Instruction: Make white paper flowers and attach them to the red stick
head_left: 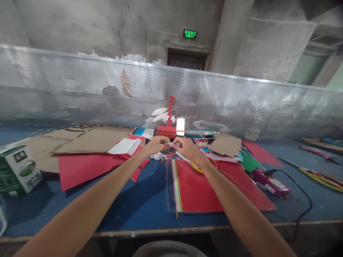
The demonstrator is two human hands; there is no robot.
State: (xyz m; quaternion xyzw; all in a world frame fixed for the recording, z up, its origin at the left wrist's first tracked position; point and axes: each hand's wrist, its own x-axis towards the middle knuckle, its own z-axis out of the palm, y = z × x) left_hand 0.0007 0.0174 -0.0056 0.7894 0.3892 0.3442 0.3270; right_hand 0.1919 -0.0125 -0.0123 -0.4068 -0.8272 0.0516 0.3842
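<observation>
Over the middle of the table, my left hand [158, 144] and my right hand [184, 147] face each other with their fingertips pinched. A small white piece [170, 144] spans the gap between them, both hands closed on its ends; it is too small to tell its material. Just below lie white curled strips [158, 156] and red paper scraps. Behind the hands stands a red structure [166, 131] with a looped upright and white leaf-like shapes [160, 116] on it. A lit phone [180, 126] leans beside it. A yellow-and-red ring-shaped object [197, 167] is partly hidden under my right wrist.
A plastic-sleeved stack of red sheets [198, 189] lies front right. Cardboard [91, 139], red paper [83, 169] and a green-white carton [20, 171] occupy the left. To the right are a purple corded device [271, 184] and yellow-handled tool [318, 178]. A perforated metal panel [80, 82] borders the back.
</observation>
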